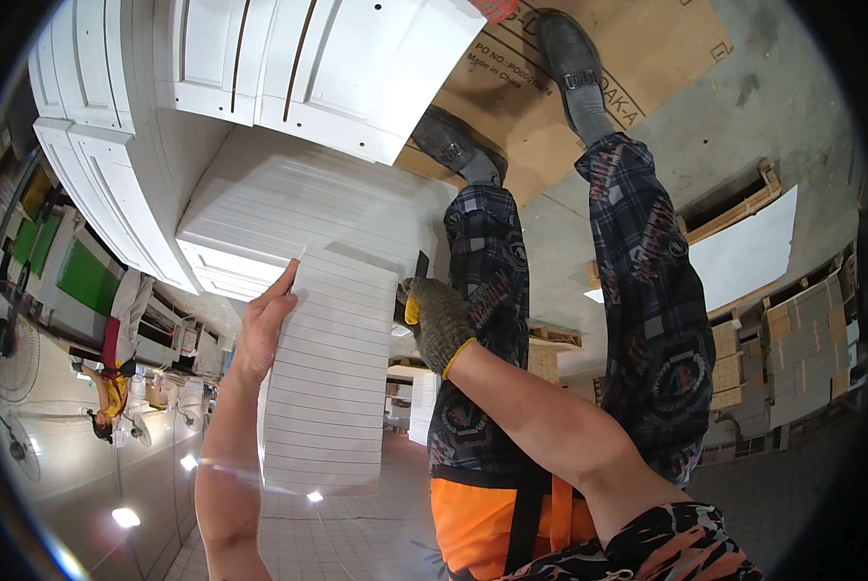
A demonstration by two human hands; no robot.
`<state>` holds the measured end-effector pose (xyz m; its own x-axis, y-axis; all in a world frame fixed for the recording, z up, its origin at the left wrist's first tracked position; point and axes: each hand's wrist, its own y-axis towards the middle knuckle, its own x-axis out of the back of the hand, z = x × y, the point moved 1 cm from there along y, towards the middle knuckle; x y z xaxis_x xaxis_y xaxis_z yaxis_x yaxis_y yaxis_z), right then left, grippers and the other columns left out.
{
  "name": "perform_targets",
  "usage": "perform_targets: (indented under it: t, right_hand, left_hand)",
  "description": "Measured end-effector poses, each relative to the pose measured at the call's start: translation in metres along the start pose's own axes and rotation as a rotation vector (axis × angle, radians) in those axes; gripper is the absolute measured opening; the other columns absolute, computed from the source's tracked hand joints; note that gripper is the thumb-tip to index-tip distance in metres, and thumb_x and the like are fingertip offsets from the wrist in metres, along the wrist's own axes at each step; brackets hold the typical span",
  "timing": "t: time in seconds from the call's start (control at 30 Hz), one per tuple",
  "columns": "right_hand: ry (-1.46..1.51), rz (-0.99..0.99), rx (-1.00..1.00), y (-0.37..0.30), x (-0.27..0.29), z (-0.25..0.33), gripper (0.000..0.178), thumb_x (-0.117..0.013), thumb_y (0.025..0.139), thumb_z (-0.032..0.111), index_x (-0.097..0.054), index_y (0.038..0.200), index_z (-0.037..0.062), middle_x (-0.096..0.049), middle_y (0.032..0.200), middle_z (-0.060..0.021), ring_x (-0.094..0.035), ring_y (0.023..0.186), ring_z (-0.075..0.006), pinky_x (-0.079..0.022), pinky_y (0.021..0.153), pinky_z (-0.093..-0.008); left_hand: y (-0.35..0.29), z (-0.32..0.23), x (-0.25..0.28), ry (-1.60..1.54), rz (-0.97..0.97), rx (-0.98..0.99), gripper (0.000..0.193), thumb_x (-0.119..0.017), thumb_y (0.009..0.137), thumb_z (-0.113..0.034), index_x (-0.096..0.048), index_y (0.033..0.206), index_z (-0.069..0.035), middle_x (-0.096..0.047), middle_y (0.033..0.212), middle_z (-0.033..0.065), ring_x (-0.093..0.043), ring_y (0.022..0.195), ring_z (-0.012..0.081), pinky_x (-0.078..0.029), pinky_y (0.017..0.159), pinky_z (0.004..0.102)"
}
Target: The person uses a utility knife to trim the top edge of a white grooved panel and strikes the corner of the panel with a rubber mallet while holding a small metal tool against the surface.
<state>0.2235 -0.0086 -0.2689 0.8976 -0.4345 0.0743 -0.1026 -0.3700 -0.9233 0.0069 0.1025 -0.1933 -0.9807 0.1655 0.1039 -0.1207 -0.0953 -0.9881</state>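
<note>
Right now, pinching the left edge of a white lined board (pixel 327 387) between the thumb and fingers of the bare left hand (pixel 262 327). Curling the fingers of the gloved right hand (pixel 441 315) around a dark thing (pixel 421 264), just beside the board's right edge; cannot tell what kind of thing, or whether touching the board. Wearing dark checked trousers (pixel 487 252), right of the board. Seeing a big white cupboard (pixel 342 68) with doors above the board, close by. Standing in black shoes (pixel 567 53) on brown cardboard (pixel 671 48), up and right of the board. Farther off, right of the board, seeing a white sheet (pixel 748 242) and, past that, brown and grey stacks (pixel 802 349). Far away, left of the board, seeing a person (pixel 116 395) in a yellow top near round fans (pixel 13 353).
</note>
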Motion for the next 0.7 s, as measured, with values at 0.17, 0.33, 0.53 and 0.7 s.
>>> perform_targets:
  t: [0.17, 0.33, 0.53, 0.7]
  right_hand:
    - [-0.093, 0.166, 0.105, 0.011, 0.011, -0.013, 0.026, -0.062, 0.088, 0.023, -0.061, 0.069, 0.0068, -0.055, 0.063, -0.0038, -0.049, 0.057, -0.0152, -0.039, 0.056, -0.0315]
    - [-0.223, 0.162, 0.262, 0.050, 0.030, -0.038, 0.025, -0.062, 0.089, 0.024, -0.062, 0.071, 0.0068, -0.055, 0.064, -0.0032, -0.050, 0.058, -0.0149, -0.039, 0.056, -0.0313]
    - [-0.018, 0.044, -0.031, 0.041, 0.026, -0.034, 0.022, -0.062, 0.089, 0.023, -0.064, 0.077, 0.0052, -0.058, 0.071, -0.0042, -0.052, 0.061, -0.0161, -0.041, 0.057, -0.0323]
    - [-1.085, -0.088, 0.553, 0.032, 0.010, -0.028, 0.023, -0.061, 0.089, 0.026, -0.067, 0.087, 0.0039, -0.059, 0.076, -0.0041, -0.055, 0.065, -0.0183, -0.045, 0.062, -0.0339]
  left_hand:
    - [-0.002, 0.004, 0.005, 0.056, -0.003, -0.013, 0.062, -0.051, 0.092, -0.019, -0.040, 0.149, 0.005, -0.040, 0.155, 0.0184, -0.030, 0.148, 0.0248, -0.019, 0.121, 0.0335]
    - [0.002, -0.005, -0.005, 0.125, 0.003, -0.017, 0.065, -0.052, 0.091, -0.023, -0.039, 0.150, 0.004, -0.039, 0.157, 0.0184, -0.030, 0.148, 0.0257, -0.019, 0.121, 0.0347]
    - [0.001, 0.005, 0.007, 0.123, 0.024, -0.019, 0.066, -0.052, 0.096, -0.033, -0.039, 0.150, 0.003, -0.037, 0.157, 0.0196, -0.026, 0.150, 0.0274, -0.017, 0.122, 0.0365]
    - [0.017, 0.004, 0.002, 0.067, 0.041, -0.028, 0.076, -0.049, 0.098, -0.048, -0.033, 0.153, 0.001, -0.029, 0.161, 0.0195, -0.019, 0.152, 0.0292, -0.013, 0.123, 0.0377]
